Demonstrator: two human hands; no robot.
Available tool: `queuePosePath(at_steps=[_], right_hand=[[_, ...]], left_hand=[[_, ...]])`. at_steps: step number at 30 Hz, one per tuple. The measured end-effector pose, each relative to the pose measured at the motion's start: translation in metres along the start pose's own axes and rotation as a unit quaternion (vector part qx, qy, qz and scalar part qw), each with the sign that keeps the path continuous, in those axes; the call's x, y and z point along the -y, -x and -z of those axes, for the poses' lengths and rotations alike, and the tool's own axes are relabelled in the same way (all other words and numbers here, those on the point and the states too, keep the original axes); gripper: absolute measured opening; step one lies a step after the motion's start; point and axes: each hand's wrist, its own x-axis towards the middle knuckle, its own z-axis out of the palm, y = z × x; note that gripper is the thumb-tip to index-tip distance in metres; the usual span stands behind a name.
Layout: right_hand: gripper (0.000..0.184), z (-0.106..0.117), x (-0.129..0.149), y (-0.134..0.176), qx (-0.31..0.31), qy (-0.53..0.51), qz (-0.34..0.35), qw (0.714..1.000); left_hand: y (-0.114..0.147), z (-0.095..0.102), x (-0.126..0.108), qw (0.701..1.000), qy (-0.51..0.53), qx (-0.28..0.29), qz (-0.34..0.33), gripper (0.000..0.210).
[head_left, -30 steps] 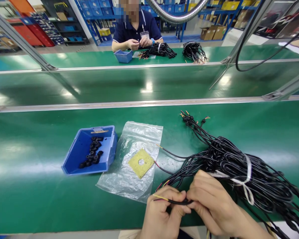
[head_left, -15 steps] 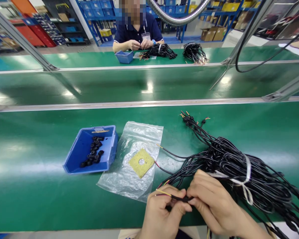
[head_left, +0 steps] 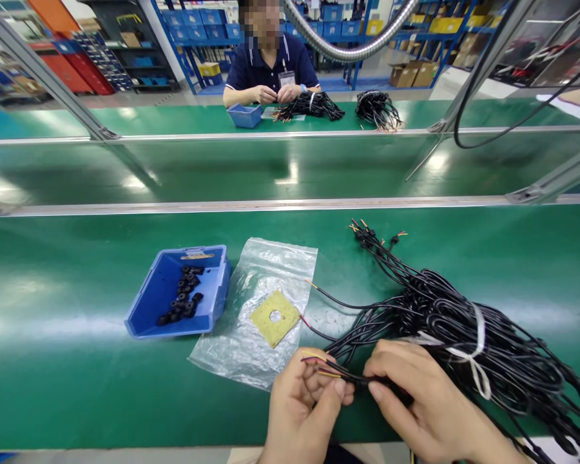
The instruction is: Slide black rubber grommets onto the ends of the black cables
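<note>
My right hand [head_left: 410,393] pinches a black cable [head_left: 355,379] between thumb and fingers near the front edge of the table. To its left, my left hand [head_left: 307,403] is loosely curled, with its thumb against the cable and stripped yellow and red wire ends [head_left: 314,359] lying across its fingers. More than one cable end shows between the hands. Behind and right of them lies a large bundle of black cables [head_left: 444,316], tied with a white tie [head_left: 480,328]. Some of its thin ends reach left towards a clear plastic bag [head_left: 241,328].
A yellow square plate with a round hole [head_left: 284,309] lies on the bag. Left of it stands a blue bin [head_left: 142,303] with several small black parts [head_left: 186,296]. Across the green table [head_left: 77,386] sits a person [head_left: 270,71] beside cable bundles [head_left: 314,106] and a small blue bin [head_left: 244,117].
My left fingers have loosened and spread from a tight pinch, and more wire ends now show over them. My right hand has barely moved and still grips the cable.
</note>
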Motion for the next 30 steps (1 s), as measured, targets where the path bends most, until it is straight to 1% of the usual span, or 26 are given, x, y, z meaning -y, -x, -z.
queuePosePath(at_steps=[4, 7, 11, 18, 20, 26, 27, 30], right_hand=[[0.013, 0.0, 0.002, 0.0, -0.006, 0.0, 0.0, 1.0], [0.013, 0.0, 0.001, 0.0, -0.01, 0.007, 0.008, 1.0], [0.013, -0.001, 0.0, 0.0, -0.01, 0.016, 0.01, 1.0], [0.014, 0.0, 0.001, 0.001, -0.012, 0.016, 0.013, 1.0], [0.014, -0.001, 0.001, 0.001, -0.012, 0.007, 0.012, 1.0], [0.017, 0.002, 0.005, -0.001, 0.006, 0.009, 0.007, 1.0], [0.018, 0.002, 0.006, -0.001, 0.009, 0.013, 0.006, 1.0], [0.018, 0.003, 0.006, -0.001, 0.016, 0.038, 0.01, 0.999]], left_hand=[[0.0, 0.0, 0.0, 1.0, 0.012, 0.002, 0.006, 0.033], [0.0, 0.003, 0.001, 1.0, 0.014, 0.019, 0.003, 0.031], [-0.001, 0.006, 0.001, 0.999, -0.008, 0.039, -0.008, 0.029], [0.0, 0.012, 0.0, 0.998, -0.023, 0.064, -0.008, 0.026], [0.0, 0.013, 0.0, 0.996, -0.042, 0.075, -0.009, 0.024], [-0.005, 0.017, 0.007, 0.982, -0.158, 0.101, -0.035, 0.011], [-0.005, 0.019, 0.01, 0.98, -0.166, 0.107, -0.037, 0.012], [-0.008, 0.028, 0.021, 0.978, -0.169, 0.121, -0.03, 0.026]])
